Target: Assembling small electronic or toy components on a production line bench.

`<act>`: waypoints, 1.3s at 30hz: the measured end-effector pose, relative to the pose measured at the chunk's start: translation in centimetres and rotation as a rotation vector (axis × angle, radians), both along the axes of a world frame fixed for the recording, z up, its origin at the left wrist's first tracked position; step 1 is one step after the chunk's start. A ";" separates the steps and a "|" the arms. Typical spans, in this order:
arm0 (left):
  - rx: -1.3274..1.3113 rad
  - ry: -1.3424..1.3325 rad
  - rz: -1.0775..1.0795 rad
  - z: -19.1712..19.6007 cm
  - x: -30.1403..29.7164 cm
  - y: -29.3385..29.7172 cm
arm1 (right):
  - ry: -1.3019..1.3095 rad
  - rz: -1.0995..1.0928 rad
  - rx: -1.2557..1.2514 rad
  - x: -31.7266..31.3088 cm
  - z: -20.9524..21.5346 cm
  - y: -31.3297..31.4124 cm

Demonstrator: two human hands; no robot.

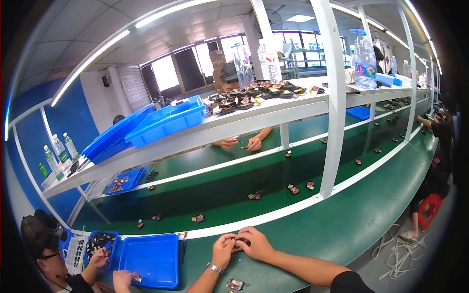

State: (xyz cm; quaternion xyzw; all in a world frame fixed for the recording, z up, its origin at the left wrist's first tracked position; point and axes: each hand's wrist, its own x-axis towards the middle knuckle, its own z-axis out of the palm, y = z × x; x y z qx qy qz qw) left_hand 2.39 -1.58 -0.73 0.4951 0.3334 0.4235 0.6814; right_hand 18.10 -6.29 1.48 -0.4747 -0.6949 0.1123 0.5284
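Over the green worktop, my left hand (pixel 224 251) and my right hand (pixel 255 244) meet fingertip to fingertip. Both are closed, pinching something small and dark between them that the fingers mostly hide. A metal-banded watch (pixel 214 267) is on my left wrist. Below my hands, near the worktop's front edge, lies a small flat part (pixel 235 284) with a dark rim and a pale and reddish face. Left of my left hand, a dark thin tool (pixel 182 248) rests beside a blue tray (pixel 149 259).
At left a co-worker's hands (pixel 122 279) work by a blue bin (pixel 102 239) of black parts. Beyond a white rail, small parts (pixel 197 218) lie along a dark green belt (pixel 224 210). A white post (pixel 334 107) carries a shelf with blue trays (pixel 168 119), a parts heap and bottles (pixel 365 63).
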 end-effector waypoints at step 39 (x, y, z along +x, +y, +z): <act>0.070 0.055 -0.089 0.1 -1.0 0.6 | 0.037 -0.606 -0.025 14.8 -1.3 6.2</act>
